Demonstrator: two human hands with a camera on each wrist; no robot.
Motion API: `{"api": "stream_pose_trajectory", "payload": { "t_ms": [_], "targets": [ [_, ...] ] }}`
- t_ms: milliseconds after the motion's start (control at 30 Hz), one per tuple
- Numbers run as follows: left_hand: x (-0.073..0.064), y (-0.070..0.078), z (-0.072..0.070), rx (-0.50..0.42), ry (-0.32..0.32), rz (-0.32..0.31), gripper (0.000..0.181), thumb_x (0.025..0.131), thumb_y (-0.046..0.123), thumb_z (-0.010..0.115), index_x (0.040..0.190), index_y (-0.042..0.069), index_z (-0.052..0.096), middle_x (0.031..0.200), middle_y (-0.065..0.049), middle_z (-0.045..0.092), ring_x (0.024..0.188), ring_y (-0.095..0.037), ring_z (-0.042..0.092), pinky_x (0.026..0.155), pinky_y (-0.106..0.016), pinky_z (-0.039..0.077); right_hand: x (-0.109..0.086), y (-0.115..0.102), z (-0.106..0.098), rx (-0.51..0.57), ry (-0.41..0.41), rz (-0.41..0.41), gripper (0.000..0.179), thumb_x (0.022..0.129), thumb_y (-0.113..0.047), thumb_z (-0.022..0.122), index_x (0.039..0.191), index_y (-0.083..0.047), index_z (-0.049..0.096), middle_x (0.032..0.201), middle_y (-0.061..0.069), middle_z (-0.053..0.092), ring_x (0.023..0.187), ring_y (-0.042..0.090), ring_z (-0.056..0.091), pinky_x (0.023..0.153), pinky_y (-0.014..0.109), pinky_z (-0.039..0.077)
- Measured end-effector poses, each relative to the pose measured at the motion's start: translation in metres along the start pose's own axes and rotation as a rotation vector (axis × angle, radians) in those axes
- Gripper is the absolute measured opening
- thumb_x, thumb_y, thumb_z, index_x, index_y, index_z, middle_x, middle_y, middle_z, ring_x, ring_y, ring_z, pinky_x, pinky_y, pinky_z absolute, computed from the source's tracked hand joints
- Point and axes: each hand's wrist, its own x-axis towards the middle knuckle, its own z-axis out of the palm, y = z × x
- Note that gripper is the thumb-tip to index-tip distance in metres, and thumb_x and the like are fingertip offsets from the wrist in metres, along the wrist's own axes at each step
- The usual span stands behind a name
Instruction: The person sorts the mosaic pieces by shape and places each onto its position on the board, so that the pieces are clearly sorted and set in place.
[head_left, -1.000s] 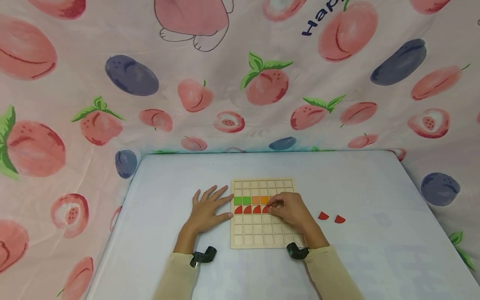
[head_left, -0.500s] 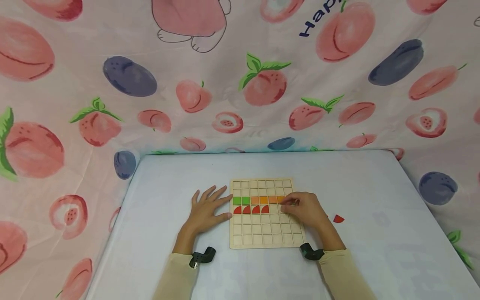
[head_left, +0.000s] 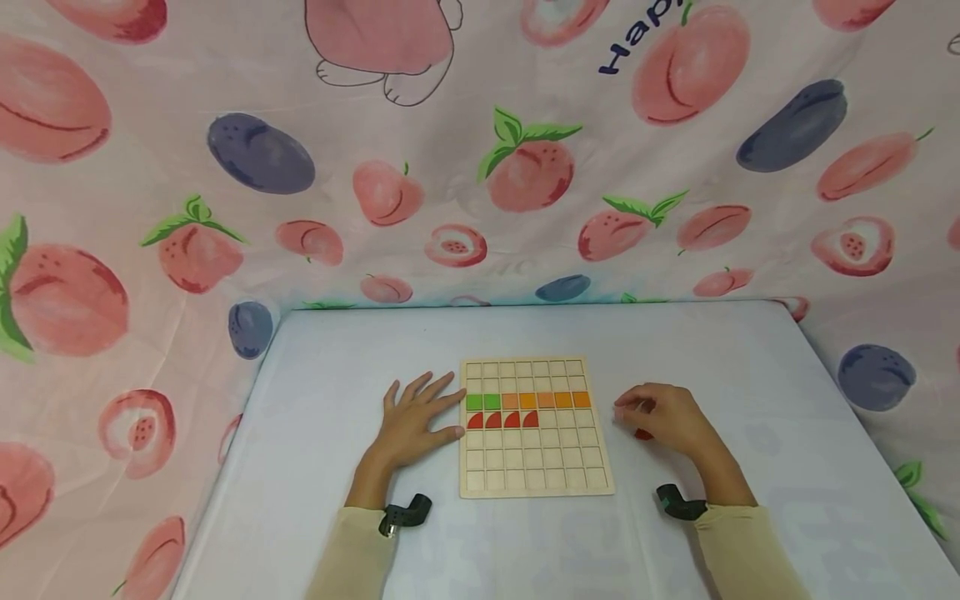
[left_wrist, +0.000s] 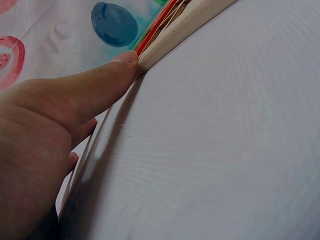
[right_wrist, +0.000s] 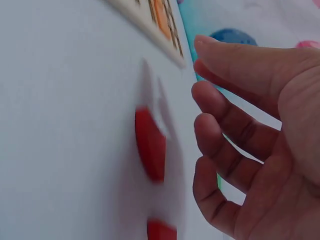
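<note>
My left hand (head_left: 411, 425) lies spread on the table, its thumb and a fingertip touching the left edge of a wooden grid board (head_left: 537, 459). In the left wrist view, the thumb (left_wrist: 100, 87) presses against the board's side. One row is filled with green squares (head_left: 483, 402) and orange squares (head_left: 546, 400); below it, several red quarter-circle pieces (head_left: 512, 420) fill the left cells. To the right of the board hovers my right hand (head_left: 667, 417), fingers loosely bent and holding nothing. Beneath it lie a loose red quarter-circle piece (right_wrist: 151, 145) and another red piece (right_wrist: 161, 230), partly cut off.
The board rests on a white-covered table (head_left: 360, 346). Behind and beside it hangs a fruit-printed cloth (head_left: 457, 200). Each wrist wears a black camera, one on the left wrist (head_left: 406, 514) and one on the right wrist (head_left: 681, 503).
My right hand has moved right, off the board, to above the loose red pieces, uncovering the orange squares at the row's right end. The left hand stays in place.
</note>
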Motion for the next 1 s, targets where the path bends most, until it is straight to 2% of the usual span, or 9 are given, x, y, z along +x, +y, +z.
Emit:
{"api": "stream_pose_trajectory", "payload": {
  "t_ms": [167, 333, 467, 733, 1000],
  "targets": [
    [0.0, 0.0, 0.0, -0.003, -0.002, 0.0, 0.066, 0.092, 0.065, 0.061, 0.151, 0.039, 0.049, 0.168, 0.01, 0.031, 0.158, -0.028, 0.019, 0.121, -0.069, 0.001, -0.006, 0.012, -0.006, -0.055, -0.013, 0.02, 0.018, 0.089, -0.023, 0.079, 0.103, -0.012, 0.077, 0.076, -0.004, 0.072, 0.071, 0.013, 0.064, 0.062, 0.027, 0.049],
    [-0.001, 0.0, -0.001, -0.002, -0.004, 0.001, 0.066, 0.092, 0.064, 0.061, 0.152, 0.039, 0.048, 0.168, 0.01, 0.031, 0.158, -0.028, 0.019, 0.12, -0.069, 0.001, -0.009, 0.023, -0.008, -0.113, 0.003, -0.008, 0.019, 0.084, -0.023, 0.083, 0.1, -0.014, 0.079, 0.087, -0.003, 0.072, 0.08, 0.014, 0.057, 0.068, 0.029, 0.047],
    [0.0, 0.0, -0.001, -0.003, -0.011, -0.006, 0.067, 0.092, 0.065, 0.061, 0.152, 0.039, 0.047, 0.168, 0.011, 0.029, 0.158, -0.027, 0.017, 0.121, -0.069, 0.0, -0.011, 0.03, -0.01, -0.145, 0.004, -0.012, 0.02, 0.083, -0.023, 0.084, 0.1, -0.015, 0.078, 0.092, -0.002, 0.071, 0.082, 0.015, 0.055, 0.069, 0.029, 0.047],
    [0.001, 0.0, 0.001, -0.004, -0.009, -0.007, 0.066, 0.092, 0.066, 0.06, 0.152, 0.04, 0.047, 0.168, 0.01, 0.03, 0.159, -0.027, 0.017, 0.121, -0.068, -0.001, -0.015, 0.032, -0.014, -0.135, -0.043, 0.014, 0.022, 0.082, -0.019, 0.084, 0.103, -0.012, 0.078, 0.09, -0.001, 0.068, 0.082, 0.017, 0.054, 0.067, 0.029, 0.045],
    [0.0, 0.001, 0.0, 0.002, 0.014, 0.001, 0.067, 0.091, 0.065, 0.062, 0.151, 0.039, 0.05, 0.167, 0.008, 0.033, 0.158, -0.029, 0.02, 0.12, -0.07, 0.002, -0.013, 0.036, -0.008, -0.132, -0.023, -0.003, 0.014, 0.084, -0.016, 0.082, 0.097, -0.014, 0.078, 0.088, -0.001, 0.068, 0.081, 0.017, 0.053, 0.067, 0.028, 0.045]
  ]
}}
